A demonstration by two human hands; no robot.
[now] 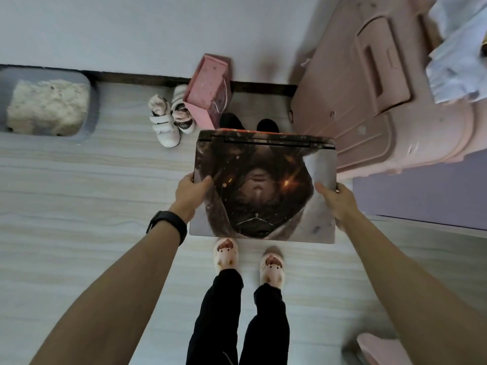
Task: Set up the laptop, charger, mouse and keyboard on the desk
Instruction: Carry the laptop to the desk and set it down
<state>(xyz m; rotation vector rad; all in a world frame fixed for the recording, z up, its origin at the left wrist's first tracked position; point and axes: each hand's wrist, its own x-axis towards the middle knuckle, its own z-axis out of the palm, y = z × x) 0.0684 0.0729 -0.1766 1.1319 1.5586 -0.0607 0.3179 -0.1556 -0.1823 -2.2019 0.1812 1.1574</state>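
Observation:
I hold a closed laptop [263, 185] flat in front of me, above the floor and my feet. Its lid carries a dark picture sticker with pale corners, and the hinge side points away from me. My left hand [192, 189], with a black band on the wrist, grips the laptop's left edge, thumb on top. My right hand [333, 200] grips the right edge the same way. No charger, mouse, keyboard or desk shows in the view.
A pink suitcase [374, 101] stands at the right by a lilac surface [421, 196]. A pink box [210, 88], small white shoes [168, 117] and dark shoes [232, 121] lie by the wall ahead. A grey basket [47, 104] sits at the left. The floor is pale wood.

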